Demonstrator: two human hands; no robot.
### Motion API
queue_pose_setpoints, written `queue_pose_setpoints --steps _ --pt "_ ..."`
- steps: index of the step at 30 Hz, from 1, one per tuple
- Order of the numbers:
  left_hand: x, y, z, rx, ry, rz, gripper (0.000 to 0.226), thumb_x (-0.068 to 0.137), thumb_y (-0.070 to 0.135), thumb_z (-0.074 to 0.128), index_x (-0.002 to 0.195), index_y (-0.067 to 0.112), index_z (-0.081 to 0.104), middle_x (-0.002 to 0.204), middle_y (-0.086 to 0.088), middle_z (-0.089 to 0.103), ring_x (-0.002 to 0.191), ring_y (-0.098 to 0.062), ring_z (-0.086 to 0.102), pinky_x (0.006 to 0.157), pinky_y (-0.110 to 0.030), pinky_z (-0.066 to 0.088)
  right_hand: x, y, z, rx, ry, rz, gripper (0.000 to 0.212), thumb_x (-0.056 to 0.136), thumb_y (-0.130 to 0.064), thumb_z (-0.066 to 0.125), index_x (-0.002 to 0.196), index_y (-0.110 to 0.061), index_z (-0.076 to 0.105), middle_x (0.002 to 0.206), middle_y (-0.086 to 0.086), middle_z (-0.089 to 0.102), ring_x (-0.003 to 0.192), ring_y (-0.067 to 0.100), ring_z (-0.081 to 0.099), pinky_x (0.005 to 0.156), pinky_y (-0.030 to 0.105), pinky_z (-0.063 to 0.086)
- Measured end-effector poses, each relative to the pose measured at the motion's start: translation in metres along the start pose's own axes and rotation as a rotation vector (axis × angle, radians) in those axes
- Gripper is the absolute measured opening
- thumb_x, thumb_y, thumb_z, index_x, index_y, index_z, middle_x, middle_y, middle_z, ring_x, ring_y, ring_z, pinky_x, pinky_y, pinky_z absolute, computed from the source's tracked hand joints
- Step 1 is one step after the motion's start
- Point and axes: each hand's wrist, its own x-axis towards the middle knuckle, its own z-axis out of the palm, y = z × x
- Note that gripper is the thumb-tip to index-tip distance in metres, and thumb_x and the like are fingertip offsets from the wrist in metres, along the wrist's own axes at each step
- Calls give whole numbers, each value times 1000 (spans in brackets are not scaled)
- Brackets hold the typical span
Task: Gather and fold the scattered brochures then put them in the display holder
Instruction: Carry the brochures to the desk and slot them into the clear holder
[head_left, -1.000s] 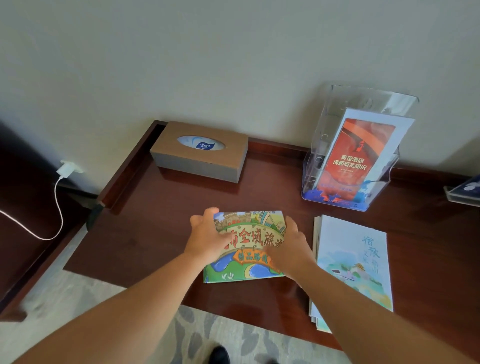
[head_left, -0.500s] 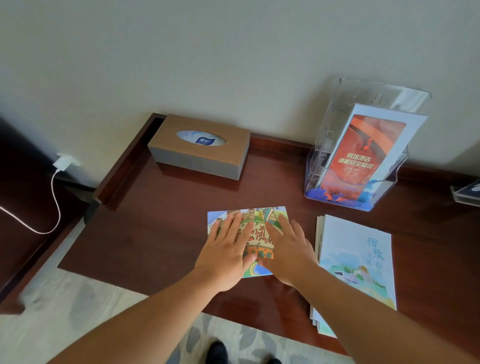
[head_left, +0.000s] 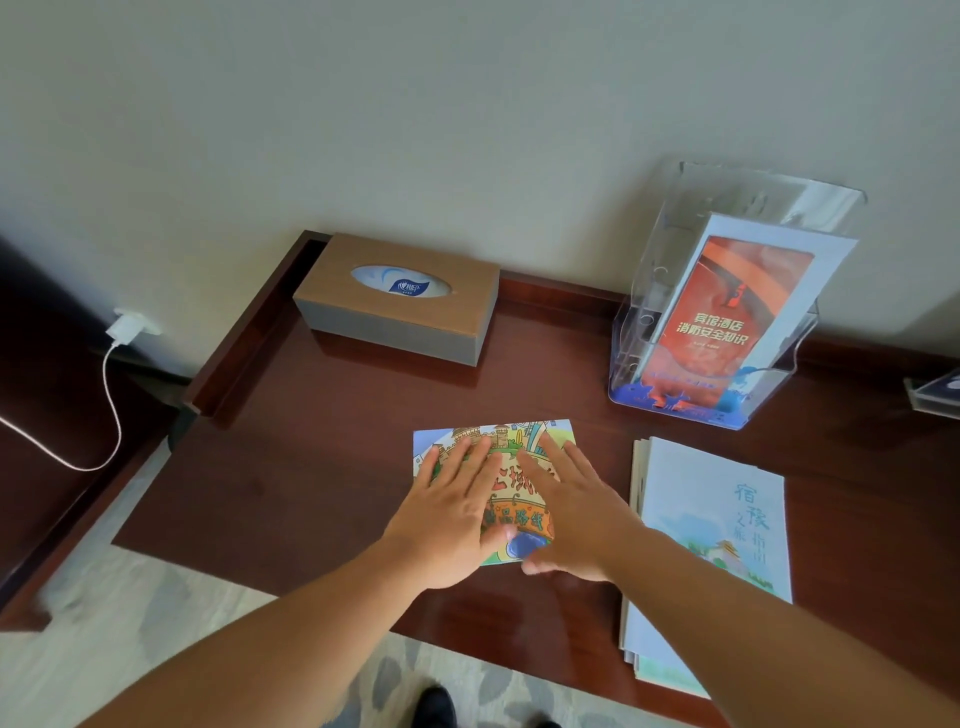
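a: what's your desk (head_left: 322, 483) made of?
b: dark wood, polished, you can see a soft sheen.
a: and the display holder (head_left: 675, 291)?
b: clear glossy plastic. the cartoon brochure (head_left: 498, 436) under your palms is smooth printed paper; the tissue box (head_left: 400, 312) looks matt.

2 hands are in view — the left hand (head_left: 457, 512) and the right hand (head_left: 576, 512). There is 1 colourful cartoon brochure (head_left: 498, 439), 1 stack of pale blue brochures (head_left: 711, 525) whose number of sheets cannot be told, 1 orange brochure (head_left: 727, 312), 1 clear display holder (head_left: 670, 244), 1 tissue box (head_left: 400, 306), 1 wooden desk (head_left: 311, 467) and 1 white charger (head_left: 124, 327) — with 1 cable (head_left: 111, 410).
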Motion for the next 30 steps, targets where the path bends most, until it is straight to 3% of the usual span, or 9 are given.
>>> queue_pose_setpoints --steps 3,7,10,12,14,16,19,25,30 --pt "-2 -2 -11 -50 -21 28 96 85 77 24 155 17 0 164 -6 -10 149 -19 -16 121 -46 -6 -9 6 -6 -32 -1 -63 121 70 -56 78 154 -33 -7 162 -2 -18 149 24 -17 119 45 18" --pt "-10 -1 -20 -39 -43 69 109 71 85 34 153 24 -2 164 -6 -8 149 -20 -14 121 -48 -5 -15 9 -18 106 99 -78 96 82 -44 69 153 -37 4 163 -7 -2 150 16 -4 115 38 29" --pt "-10 1 -24 17 -35 57 93 83 70 45 153 24 4 164 -7 -1 151 -21 -5 121 -49 1 -21 8 -23 119 142 -84 83 86 -47 62 152 -36 13 160 -6 18 147 13 17 111 31 32" --pt "-8 1 -29 37 5 51 76 92 56 42 154 22 12 163 -7 10 151 -21 4 121 -48 6 -24 6 -25 139 205 -75 81 86 -48 61 152 -36 15 159 -7 22 144 12 25 110 30 34" --pt "-6 0 -35 -1 29 46 65 97 47 39 154 21 17 162 -5 16 150 -18 10 121 -45 7 -26 4 -25 232 317 17 83 84 -44 65 151 -33 18 156 -7 26 139 14 34 106 31 38" --pt "-5 -2 -40 -65 25 37 60 100 43 36 154 23 19 162 -2 19 149 -15 12 121 -43 7 -25 4 -25 374 377 236 76 81 -40 70 144 -26 30 143 -3 41 124 19 50 95 35 46" --pt "-5 -4 -44 -92 -17 29 58 102 46 32 154 25 17 163 1 17 150 -13 10 121 -43 5 -19 3 -23 537 260 503 53 80 -42 71 118 -15 48 113 4 62 95 24 60 76 34 50" --pt "-5 -4 -45 -152 -14 8 59 102 49 30 154 25 16 162 2 17 149 -11 10 122 -41 5 -14 1 -17 664 182 644 49 79 -48 73 109 -12 59 89 2 62 74 18 59 51 26 39" --pt "-8 -4 -49 -211 -4 -1 60 102 50 29 155 26 15 163 3 17 149 -11 10 122 -39 6 -15 0 -10 722 200 672 46 75 -47 76 99 -11 61 84 3 63 69 17 57 49 25 36"
